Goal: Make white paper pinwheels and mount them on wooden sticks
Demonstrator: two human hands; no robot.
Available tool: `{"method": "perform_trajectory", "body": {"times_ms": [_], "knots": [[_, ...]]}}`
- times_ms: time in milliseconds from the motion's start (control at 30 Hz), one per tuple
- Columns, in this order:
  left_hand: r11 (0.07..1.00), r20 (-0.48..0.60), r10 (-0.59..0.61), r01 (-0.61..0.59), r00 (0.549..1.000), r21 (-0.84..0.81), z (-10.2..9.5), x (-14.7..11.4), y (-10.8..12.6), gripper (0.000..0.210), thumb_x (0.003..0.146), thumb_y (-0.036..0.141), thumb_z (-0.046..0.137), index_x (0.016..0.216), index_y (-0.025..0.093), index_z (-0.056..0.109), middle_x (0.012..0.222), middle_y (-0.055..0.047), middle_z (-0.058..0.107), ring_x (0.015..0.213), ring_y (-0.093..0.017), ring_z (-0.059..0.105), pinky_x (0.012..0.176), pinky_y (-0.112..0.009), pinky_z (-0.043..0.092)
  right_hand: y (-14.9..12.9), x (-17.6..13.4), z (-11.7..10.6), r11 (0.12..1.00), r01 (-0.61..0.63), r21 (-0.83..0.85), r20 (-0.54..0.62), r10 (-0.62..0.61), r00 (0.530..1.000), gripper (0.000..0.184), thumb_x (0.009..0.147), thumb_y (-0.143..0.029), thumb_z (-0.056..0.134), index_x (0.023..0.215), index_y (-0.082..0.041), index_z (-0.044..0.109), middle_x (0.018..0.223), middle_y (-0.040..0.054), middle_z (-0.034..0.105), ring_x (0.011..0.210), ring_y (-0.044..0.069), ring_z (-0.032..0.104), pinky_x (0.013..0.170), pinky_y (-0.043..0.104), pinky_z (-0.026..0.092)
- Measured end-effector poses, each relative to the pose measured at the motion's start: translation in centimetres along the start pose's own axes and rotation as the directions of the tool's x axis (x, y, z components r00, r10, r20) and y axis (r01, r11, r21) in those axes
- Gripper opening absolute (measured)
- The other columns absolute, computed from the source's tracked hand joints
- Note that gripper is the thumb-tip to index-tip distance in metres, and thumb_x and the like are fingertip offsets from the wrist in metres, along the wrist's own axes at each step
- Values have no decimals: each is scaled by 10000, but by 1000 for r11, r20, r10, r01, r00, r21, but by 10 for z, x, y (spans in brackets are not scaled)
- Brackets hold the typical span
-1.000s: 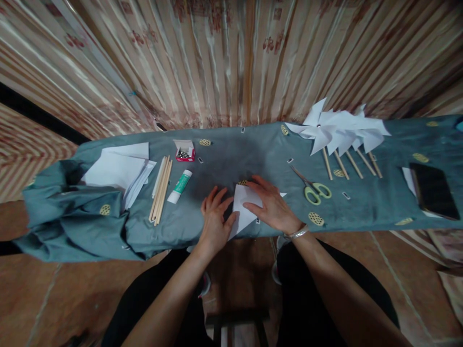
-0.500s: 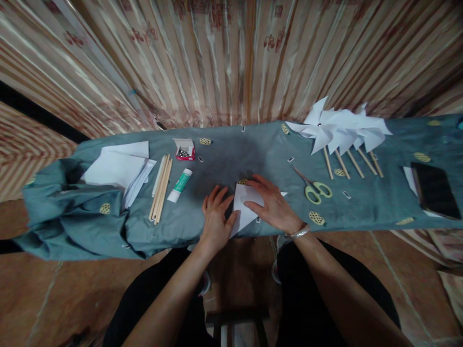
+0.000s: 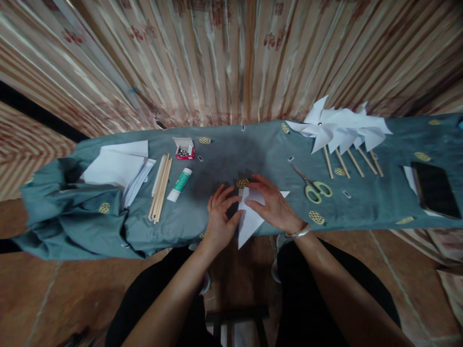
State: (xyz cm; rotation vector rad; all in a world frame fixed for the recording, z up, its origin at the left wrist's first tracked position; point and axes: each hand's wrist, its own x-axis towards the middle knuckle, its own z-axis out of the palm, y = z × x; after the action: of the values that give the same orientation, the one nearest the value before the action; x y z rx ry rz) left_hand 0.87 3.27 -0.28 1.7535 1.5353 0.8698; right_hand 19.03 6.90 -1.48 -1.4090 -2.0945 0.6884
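Note:
A white folded paper [image 3: 251, 219] lies at the table's front edge, and its pointed lower corner reaches just past that edge. My left hand [image 3: 222, 219] is at its left side, fingers spread, with the thumb and index fingertips at the paper's edge. From the right, my right hand [image 3: 273, 205] rests over the paper with fingers apart. Its thumb lies on the sheet, and the fingers extend across the far edge. A second paper corner shows beyond the right hand. Part of the sheet is hidden under that hand.
Left of my hands are a glue stick [image 3: 180, 184], wooden sticks [image 3: 161, 190], a small red box of pins [image 3: 185, 150] and stacked white paper [image 3: 115, 166]. Scissors [image 3: 313, 188], paper pinwheels [image 3: 340, 127] and a phone [image 3: 436, 189] lie to the right. A curtain [image 3: 231, 62] hangs behind.
The folded paper has shifted slightly right and towards me, its lower corner now further over the front edge. My left hand has moved a little right with it. My right hand has barely moved.

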Motion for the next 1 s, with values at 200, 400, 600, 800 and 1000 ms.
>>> {"method": "perform_trajectory", "body": {"times_ms": [200,400,600,800,1000], "knots": [[992,-22,9,-12,1000,-124,2,2,-2,245,872,291,556,1060,223,699,1345,-82,587,1360,-242,416,1139,-496,296,-9,4,-20,985,-31,168,-48,40,998,100,848,-281,558,855,-221,637,1363,106,560,1286,274,513,1084,491,381],[949,-20,-74,64,997,-310,-3,12,-6,368,862,245,477,1176,233,669,1408,-58,543,1336,-209,454,1151,-438,297,-16,5,-52,921,15,389,-181,61,982,65,842,-292,590,870,-241,620,1355,66,569,1254,248,543,1089,456,388],[675,54,-251,215,966,-706,-15,26,1,475,835,475,550,1208,198,650,1326,-93,615,1222,-256,564,1059,-444,417,-22,5,-68,848,25,529,-207,100,973,22,810,-251,596,827,-237,600,1375,54,557,1285,270,521,1058,463,419],[641,84,-296,263,952,-721,-26,33,14,637,682,527,722,1190,148,660,1077,-112,723,1019,-276,659,843,-386,541,-25,4,-69,892,71,446,-237,41,971,46,791,-198,566,797,-232,597,1414,47,522,1324,264,477,1101,455,367],[813,26,-218,196,976,-548,-27,41,7,416,640,425,758,959,158,754,869,-37,759,817,-216,680,736,-295,514,-36,7,-66,920,114,374,-205,-38,978,78,786,-184,557,764,-242,606,1430,6,510,1347,258,449,1119,452,348]]}}
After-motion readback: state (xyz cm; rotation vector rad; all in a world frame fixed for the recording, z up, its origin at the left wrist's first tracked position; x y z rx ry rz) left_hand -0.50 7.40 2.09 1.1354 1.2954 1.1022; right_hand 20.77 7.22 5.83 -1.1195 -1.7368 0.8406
